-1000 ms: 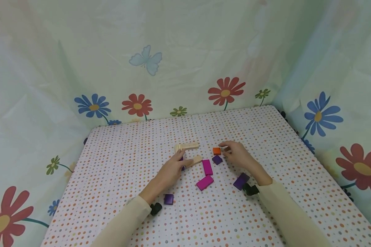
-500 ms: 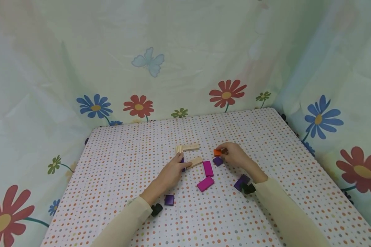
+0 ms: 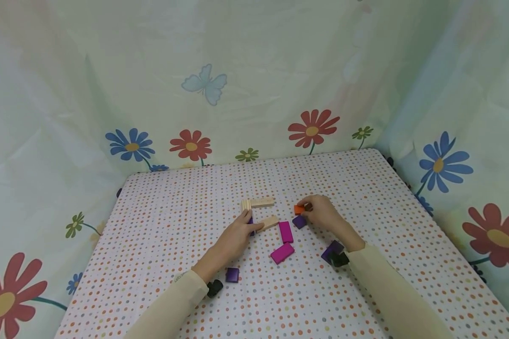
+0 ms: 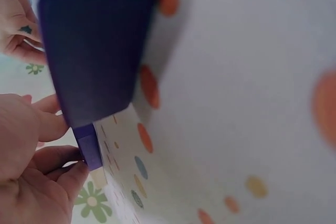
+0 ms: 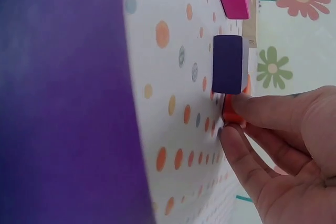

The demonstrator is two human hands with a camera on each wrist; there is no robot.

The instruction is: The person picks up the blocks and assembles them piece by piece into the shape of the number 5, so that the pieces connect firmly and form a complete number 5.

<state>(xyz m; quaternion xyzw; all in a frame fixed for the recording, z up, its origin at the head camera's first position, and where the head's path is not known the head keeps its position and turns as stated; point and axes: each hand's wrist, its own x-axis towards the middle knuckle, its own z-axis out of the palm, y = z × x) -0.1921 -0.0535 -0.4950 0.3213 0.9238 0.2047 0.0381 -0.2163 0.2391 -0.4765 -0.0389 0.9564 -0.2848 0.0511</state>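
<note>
My left hand (image 3: 232, 238) grips a purple block (image 4: 90, 151), mostly hidden behind the fingers in the head view. Just beyond its fingertips stands a group of thin natural wood blocks (image 3: 246, 205), with a wood plank (image 3: 262, 202) reaching right from it. A second plank (image 3: 268, 222) lies by the left thumb. Farther right, my right hand (image 3: 321, 212) pinches a small orange block (image 3: 299, 210) between thumb and fingers; the right wrist view shows the fingertips on its sides. Right beside it sits a small purple block (image 5: 229, 64).
Two magenta blocks (image 3: 286, 232) lie between the hands. Another purple block (image 3: 233, 275) rests near the left wrist, and a larger purple one (image 3: 332, 249) is partly covered by the dark right wrist camera (image 3: 340, 259). Flower-printed curtains (image 3: 246, 84) surround the dotted table (image 3: 174, 202).
My right hand has moved slightly left and closed its fingers on the orange block. The left hand stays at its purple block; the view has shifted a little.
</note>
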